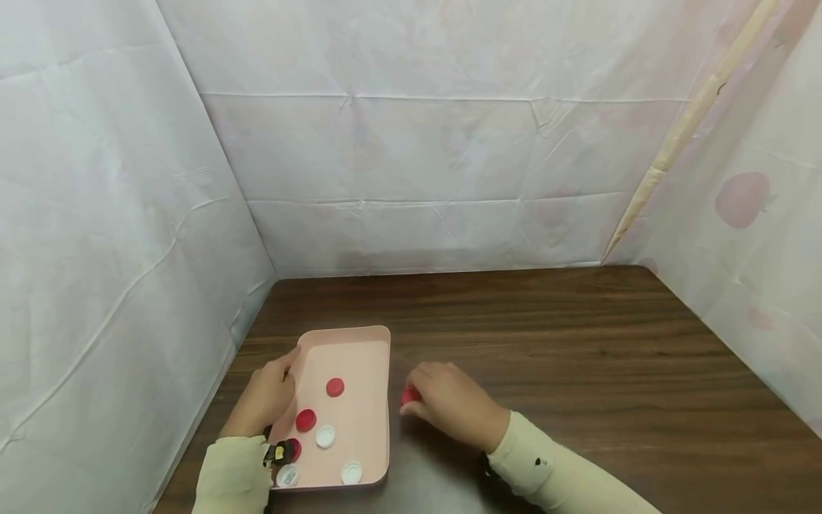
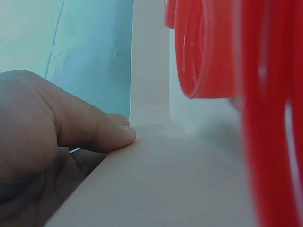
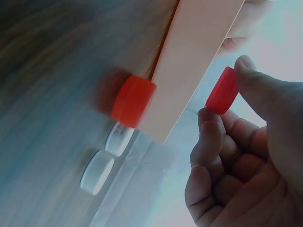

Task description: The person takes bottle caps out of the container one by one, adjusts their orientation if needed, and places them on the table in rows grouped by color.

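Note:
A shallow pink tray point(image 1: 369, 400) lies at the left of the table, with several red and white bottle caps in it, among them a red cap point(image 1: 335, 387) and a white cap point(image 1: 325, 436). My left hand point(image 1: 260, 396) pinches the tray's left rim, the thumb on its edge in the left wrist view. Just right of the tray, my right hand point(image 1: 449, 403) holds another red bottle cap point(image 3: 222, 91) between thumb and fingertips. Red caps point(image 2: 206, 52) loom close in the left wrist view, partly cut off by the frame.
The right wrist view has a red cap point(image 3: 133, 101) and two white caps, one a white cap point(image 3: 97, 172), beside the pink wall. Dark wood table point(image 1: 546, 357) extends to the right. White sheets point(image 1: 417, 157) hang behind and at both sides.

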{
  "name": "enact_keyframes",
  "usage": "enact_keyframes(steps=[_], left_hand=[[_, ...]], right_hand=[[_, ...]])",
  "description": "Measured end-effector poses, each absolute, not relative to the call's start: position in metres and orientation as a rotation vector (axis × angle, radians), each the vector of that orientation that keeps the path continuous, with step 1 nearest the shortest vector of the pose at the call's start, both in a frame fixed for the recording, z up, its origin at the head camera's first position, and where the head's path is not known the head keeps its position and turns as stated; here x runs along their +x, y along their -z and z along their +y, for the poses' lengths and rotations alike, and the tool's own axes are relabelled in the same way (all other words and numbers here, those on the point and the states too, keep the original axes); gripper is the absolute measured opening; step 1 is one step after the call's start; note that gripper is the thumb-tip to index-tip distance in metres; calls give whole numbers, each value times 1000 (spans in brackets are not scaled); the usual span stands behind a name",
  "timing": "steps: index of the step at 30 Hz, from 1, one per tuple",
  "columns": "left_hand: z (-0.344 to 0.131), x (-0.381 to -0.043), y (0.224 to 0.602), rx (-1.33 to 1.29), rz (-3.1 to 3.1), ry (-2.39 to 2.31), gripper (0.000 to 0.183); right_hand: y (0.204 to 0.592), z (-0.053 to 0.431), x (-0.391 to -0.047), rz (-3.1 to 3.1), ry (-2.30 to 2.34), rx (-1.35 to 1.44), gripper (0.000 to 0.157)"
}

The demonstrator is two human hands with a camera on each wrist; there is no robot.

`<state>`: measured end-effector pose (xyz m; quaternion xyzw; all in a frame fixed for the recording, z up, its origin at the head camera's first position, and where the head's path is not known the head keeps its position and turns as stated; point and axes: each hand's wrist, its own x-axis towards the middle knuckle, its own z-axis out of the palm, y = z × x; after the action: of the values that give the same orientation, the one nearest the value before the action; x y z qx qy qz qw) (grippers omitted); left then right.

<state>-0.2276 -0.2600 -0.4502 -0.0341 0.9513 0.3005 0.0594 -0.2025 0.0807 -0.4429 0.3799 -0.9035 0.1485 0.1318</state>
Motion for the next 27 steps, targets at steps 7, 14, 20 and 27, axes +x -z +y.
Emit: enact_keyframes(steps=[7, 14, 20, 27], left_hand=[[-260, -228, 450, -112, 2867, -927, 57], [-260, -227, 449, -115, 2861, -925, 57], [-260, -227, 452, -110, 2867, -930, 57], [-260, -227, 450, -101, 2873, -918, 57]], right_hand=[[446, 94, -205, -2641, -462, 1079, 26], [449, 107, -204, -2633, -460, 1060, 28], [450, 115, -203, -2665, -458, 1030, 31], [452, 119, -204, -2704, -448, 1021, 28]])
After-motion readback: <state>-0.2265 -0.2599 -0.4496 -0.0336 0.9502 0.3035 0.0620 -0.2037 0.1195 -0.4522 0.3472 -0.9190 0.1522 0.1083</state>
